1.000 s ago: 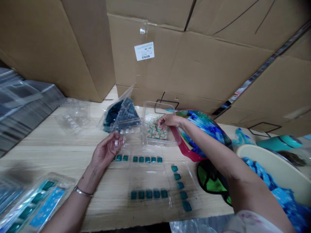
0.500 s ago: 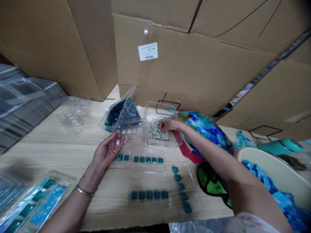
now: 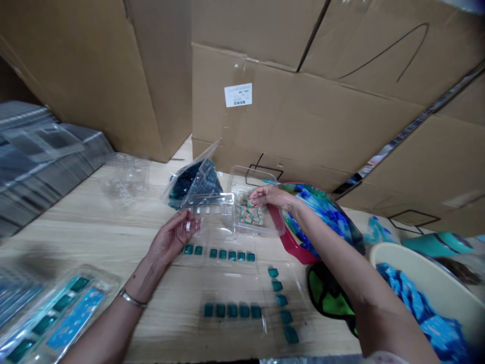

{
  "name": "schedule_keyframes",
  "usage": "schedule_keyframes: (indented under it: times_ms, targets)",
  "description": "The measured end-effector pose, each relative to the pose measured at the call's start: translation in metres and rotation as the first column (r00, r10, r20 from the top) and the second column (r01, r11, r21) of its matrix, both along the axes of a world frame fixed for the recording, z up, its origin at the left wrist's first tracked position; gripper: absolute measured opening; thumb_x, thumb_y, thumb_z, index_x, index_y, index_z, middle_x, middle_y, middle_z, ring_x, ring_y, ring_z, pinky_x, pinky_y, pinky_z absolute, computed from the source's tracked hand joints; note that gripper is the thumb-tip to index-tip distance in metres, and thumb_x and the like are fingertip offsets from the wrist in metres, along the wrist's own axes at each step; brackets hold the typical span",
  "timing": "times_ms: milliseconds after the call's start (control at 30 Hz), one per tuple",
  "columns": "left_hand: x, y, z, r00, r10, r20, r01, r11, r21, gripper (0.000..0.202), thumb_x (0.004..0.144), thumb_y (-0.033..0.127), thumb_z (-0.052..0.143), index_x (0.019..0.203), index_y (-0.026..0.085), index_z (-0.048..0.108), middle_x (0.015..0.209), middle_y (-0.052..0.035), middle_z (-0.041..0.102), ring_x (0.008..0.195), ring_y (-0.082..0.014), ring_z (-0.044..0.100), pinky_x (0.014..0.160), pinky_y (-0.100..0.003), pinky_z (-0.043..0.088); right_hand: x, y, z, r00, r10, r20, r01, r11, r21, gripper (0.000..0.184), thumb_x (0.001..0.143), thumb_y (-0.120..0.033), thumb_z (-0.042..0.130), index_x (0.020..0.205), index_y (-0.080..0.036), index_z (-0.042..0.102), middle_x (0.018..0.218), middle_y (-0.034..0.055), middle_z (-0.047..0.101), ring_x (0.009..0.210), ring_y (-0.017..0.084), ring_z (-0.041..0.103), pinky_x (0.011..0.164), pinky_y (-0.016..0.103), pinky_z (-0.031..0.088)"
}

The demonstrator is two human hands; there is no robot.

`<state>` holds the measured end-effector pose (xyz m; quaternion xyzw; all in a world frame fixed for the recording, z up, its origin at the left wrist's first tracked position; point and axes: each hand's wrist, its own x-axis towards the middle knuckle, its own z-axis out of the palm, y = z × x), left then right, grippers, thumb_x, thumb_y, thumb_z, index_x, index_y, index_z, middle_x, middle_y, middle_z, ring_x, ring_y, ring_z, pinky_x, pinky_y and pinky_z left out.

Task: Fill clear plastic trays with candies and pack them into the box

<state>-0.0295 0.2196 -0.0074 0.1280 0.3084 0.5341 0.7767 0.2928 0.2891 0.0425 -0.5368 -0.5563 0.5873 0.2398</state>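
My left hand grips the near-left edge of a clear plastic tray, held tilted above the table. My right hand is over a clear plastic box, its fingers pinched at a heap of small green-and-peach pieces; what lies between the fingertips is too small to make out. Nearer to me, teal square pieces sit in rows in clear trays on the table. A clear bag of dark teal pieces stands behind the held tray.
Right of the box is a red-rimmed basin with blue packets. A cream tub with blue wrappers stands at the right. Stacked clear packaging and a filled pack lie left. Cardboard boxes wall the back.
The view has shifted slightly. My right hand has risen a little from the heap, its fingers less curled. The left hand still has the clear tray, now tilted somewhat differently.
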Motion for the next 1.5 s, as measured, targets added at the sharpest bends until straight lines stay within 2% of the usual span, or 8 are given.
schedule_keyframes:
  times_ms: [233, 567, 667, 767, 933, 1133, 1300, 1500]
  targets:
    - [0.000, 0.001, 0.000, 1.000, 0.004, -0.008, -0.004, 1.000, -0.005, 0.019, 0.086, 0.005, 0.047, 0.086, 0.011, 0.065, 0.076, -0.0048, 0.069, 0.075, -0.0189, 0.070, 0.073, -0.032, 0.059, -0.005, 0.006, -0.003, 0.993, -0.081, -0.084, 0.082, 0.997, 0.004, 0.030, 0.051, -0.018, 0.084, 0.076, -0.013, 0.068, 0.068, -0.0005, 0.068, 0.062, 0.009, 0.062, 0.067, 0.023, 0.054]
    - [0.008, -0.011, 0.001, 0.993, -0.043, -0.105, 0.060, 0.985, 0.162, 0.011, 0.080, 0.016, 0.065, 0.091, 0.014, 0.065, 0.089, -0.0049, 0.068, 0.081, -0.0182, 0.068, 0.077, -0.034, 0.057, -0.026, -0.026, 0.049, 0.961, -0.154, -0.230, 0.206, 0.952, 0.227, 0.028, 0.059, -0.027, 0.082, 0.083, -0.018, 0.071, 0.072, -0.0012, 0.070, 0.066, 0.009, 0.064, 0.071, 0.023, 0.053]
    - [0.012, -0.018, 0.005, 0.995, -0.085, -0.055, 0.094, 0.977, 0.189, 0.015, 0.081, 0.018, 0.064, 0.095, 0.015, 0.065, 0.096, -0.0051, 0.068, 0.087, -0.0191, 0.067, 0.084, -0.039, 0.055, -0.051, -0.045, 0.061, 0.985, -0.085, -0.150, 0.132, 0.933, 0.335, 0.025, 0.062, -0.030, 0.080, 0.083, -0.018, 0.072, 0.076, 0.0006, 0.070, 0.066, 0.010, 0.064, 0.071, 0.026, 0.052]
    - [0.015, -0.023, 0.009, 0.991, -0.135, -0.011, 0.134, 0.967, 0.215, 0.018, 0.081, 0.019, 0.064, 0.099, 0.015, 0.064, 0.101, -0.0064, 0.067, 0.092, -0.0205, 0.065, 0.091, -0.044, 0.050, -0.086, -0.064, 0.066, 0.997, 0.072, 0.000, -0.066, 0.921, 0.384, 0.024, 0.067, -0.032, 0.076, 0.086, -0.019, 0.072, 0.078, 0.0019, 0.071, 0.069, 0.012, 0.064, 0.069, 0.027, 0.051]
    - [0.016, -0.025, 0.009, 0.984, -0.178, 0.004, 0.171, 0.953, 0.251, 0.017, 0.082, 0.021, 0.063, 0.098, 0.016, 0.065, 0.102, -0.0062, 0.066, 0.089, -0.0171, 0.063, 0.090, -0.043, 0.049, -0.133, -0.078, 0.056, 0.920, 0.317, 0.232, -0.392, 0.776, 0.494, 0.012, 0.076, -0.026, 0.065, 0.083, -0.017, 0.071, 0.082, 0.0023, 0.070, 0.076, 0.013, 0.063, 0.070, 0.026, 0.049]
    - [0.016, -0.028, 0.010, 0.982, -0.186, 0.022, 0.172, 0.943, 0.286, 0.013, 0.081, 0.023, 0.064, 0.093, 0.017, 0.065, 0.109, -0.0055, 0.062, 0.096, -0.0173, 0.058, 0.088, -0.042, 0.049, -0.152, -0.075, 0.037, 0.888, 0.213, 0.407, -0.426, 0.714, 0.556, 0.010, 0.078, -0.015, 0.058, 0.076, -0.014, 0.068, 0.070, -0.0004, 0.066, 0.061, 0.010, 0.057, 0.060, 0.021, 0.042]
    - [0.017, -0.029, 0.010, 0.974, -0.218, 0.058, 0.191, 0.934, 0.302, 0.010, 0.081, 0.021, 0.064, 0.089, 0.016, 0.064, 0.099, -0.0038, 0.062, 0.087, -0.0154, 0.060, 0.081, -0.039, 0.052, -0.159, -0.080, 0.035, 0.821, 0.188, 0.539, -0.489, 0.719, 0.494, 0.014, 0.075, -0.009, 0.057, 0.072, -0.016, 0.069, 0.066, -0.0019, 0.064, 0.060, 0.010, 0.054, 0.058, 0.020, 0.039]
    - [0.016, -0.027, 0.010, 0.979, -0.199, 0.042, 0.179, 0.941, 0.287, 0.014, 0.079, 0.023, 0.066, 0.091, 0.016, 0.064, 0.094, -0.0034, 0.064, 0.078, -0.0137, 0.061, 0.071, -0.029, 0.052, -0.166, -0.094, 0.025, 0.862, 0.037, 0.505, -0.379, 0.709, 0.595, 0.017, 0.078, -0.009, 0.055, 0.073, -0.019, 0.068, 0.073, -0.0008, 0.065, 0.068, 0.012, 0.057, 0.066, 0.022, 0.041]
